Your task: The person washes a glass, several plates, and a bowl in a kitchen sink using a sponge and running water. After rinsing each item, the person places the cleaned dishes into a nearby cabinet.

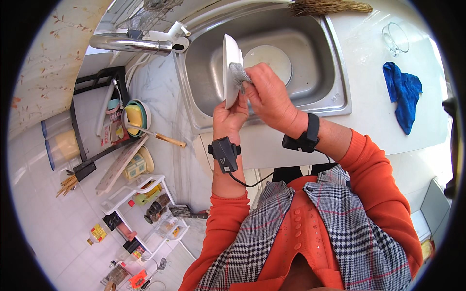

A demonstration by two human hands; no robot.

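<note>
Above the stainless steel sink [309,91], a white dish [228,69] is held tipped up on its edge. My left hand [230,115] grips it by its lower rim. A grey cloth or scouring pad [238,74] is pinched in the fingers of my right hand [269,96] and touches the underside of the dish. Another white plate [269,60] lies on the sink floor behind my right hand, which hides part of it.
A chrome faucet [134,44] reaches in at the left. On the right counter lie a blue cloth [403,94] and a clear glass [395,39]; a straw brush [329,7] rests behind the sink. Left are stacked bowls [145,112], a wooden-handled utensil [169,140], a cleaver [182,211] and a white rack [133,191].
</note>
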